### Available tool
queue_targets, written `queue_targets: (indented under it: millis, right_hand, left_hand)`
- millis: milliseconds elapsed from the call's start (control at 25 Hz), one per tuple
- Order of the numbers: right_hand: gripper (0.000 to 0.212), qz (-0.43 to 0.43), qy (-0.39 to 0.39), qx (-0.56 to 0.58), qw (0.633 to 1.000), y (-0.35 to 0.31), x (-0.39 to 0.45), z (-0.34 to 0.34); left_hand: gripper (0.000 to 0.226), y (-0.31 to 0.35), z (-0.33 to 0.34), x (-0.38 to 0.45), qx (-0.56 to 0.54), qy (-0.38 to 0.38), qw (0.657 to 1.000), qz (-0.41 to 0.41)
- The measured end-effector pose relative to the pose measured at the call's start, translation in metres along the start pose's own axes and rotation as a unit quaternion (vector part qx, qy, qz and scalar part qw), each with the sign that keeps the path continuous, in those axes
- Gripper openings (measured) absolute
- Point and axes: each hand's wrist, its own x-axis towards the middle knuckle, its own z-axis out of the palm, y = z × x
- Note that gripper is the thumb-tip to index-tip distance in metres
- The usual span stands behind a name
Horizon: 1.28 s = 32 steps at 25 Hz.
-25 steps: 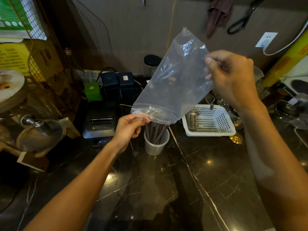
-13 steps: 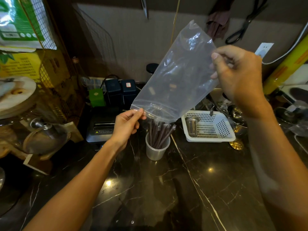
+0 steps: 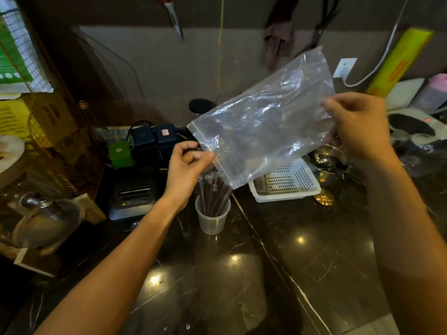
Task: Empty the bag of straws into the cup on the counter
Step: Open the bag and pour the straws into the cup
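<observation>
A clear zip-top plastic bag (image 3: pixel 263 126) is held in the air above the counter, tilted with its mouth down to the left; it looks empty. My left hand (image 3: pixel 187 165) pinches the mouth edge. My right hand (image 3: pixel 358 126) grips the bag's bottom edge, higher and to the right. Below the mouth, a translucent plastic cup (image 3: pixel 212 217) stands upright on the dark marble counter (image 3: pixel 302 262). A bundle of dark brown straws (image 3: pixel 214 194) stands in it, sticking out above the rim and clear of the bag.
A white perforated basket (image 3: pixel 287 183) sits right of the cup, with metal bowls (image 3: pixel 330 158) behind it. A black receipt printer (image 3: pixel 131 194) and a green box (image 3: pixel 121 154) are to the left. A glass jar (image 3: pixel 41 216) stands at far left. Scissors hang on the wall.
The bag has lifted off the straws and swung from steep to nearly level. My right hand dropped lower and to the right; my left hand rose with the mouth edge. The straws stay in the cup.
</observation>
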Motion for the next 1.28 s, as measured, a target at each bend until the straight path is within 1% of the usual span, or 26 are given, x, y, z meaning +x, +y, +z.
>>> queue_targets:
  millis: [40, 120, 200, 320, 360, 440, 560, 760, 920, 1080, 1160, 1280]
  right_hand:
    - [0.018, 0.03, -0.01, 0.005, 0.999, 0.011, -0.005, -0.008]
    - [0.016, 0.075, -0.02, 0.009, 0.997, 0.035, -0.014, -0.022]
    - [0.018, 0.112, -0.01, -0.003, 0.994, 0.062, -0.026, -0.04]
    - [0.02, 0.174, -0.012, -0.018, 0.984, 0.111, -0.047, -0.066]
    - [0.019, 0.195, -0.02, -0.04, 0.98, 0.13, -0.056, -0.072]
    - [0.018, 0.243, -0.031, -0.095, 0.965, 0.169, -0.075, -0.08]
    - [0.02, 0.305, -0.047, -0.124, 0.943, 0.218, -0.105, -0.076]
    - [0.015, 0.343, -0.031, -0.171, 0.923, 0.274, -0.144, -0.068]
    - [0.015, 0.383, -0.005, -0.148, 0.912, 0.306, -0.165, -0.066]
    - [0.02, 0.417, -0.001, -0.134, 0.899, 0.325, -0.176, -0.061]
    - [0.024, 0.423, -0.007, -0.136, 0.896, 0.329, -0.176, -0.057]
    - [0.027, 0.415, -0.027, -0.161, 0.895, 0.329, -0.17, -0.053]
  left_hand:
    - [0.041, -0.005, 0.008, -0.002, 0.02, -0.008, 1.0, 0.0]
    - [0.031, -0.019, 0.024, -0.005, 0.06, -0.025, 0.998, -0.004]
    - [0.025, -0.032, 0.043, -0.009, 0.062, -0.044, 0.997, -0.023]
    - [0.027, -0.05, 0.08, -0.02, 0.006, -0.094, 0.991, -0.095]
    - [0.027, -0.057, 0.092, -0.025, 0.01, -0.11, 0.987, -0.115]
    - [0.027, -0.08, 0.11, -0.033, 0.042, -0.135, 0.979, -0.144]
    - [0.019, -0.122, 0.121, -0.044, 0.091, -0.157, 0.966, -0.184]
    - [0.017, -0.174, 0.129, -0.056, 0.148, -0.129, 0.947, -0.253]
    - [0.021, -0.2, 0.136, -0.059, 0.171, -0.099, 0.935, -0.296]
    - [0.015, -0.217, 0.136, -0.062, 0.189, -0.102, 0.926, -0.311]
    - [0.011, -0.22, 0.138, -0.062, 0.216, -0.107, 0.916, -0.322]
    - [0.013, -0.222, 0.138, -0.061, 0.271, -0.138, 0.896, -0.324]
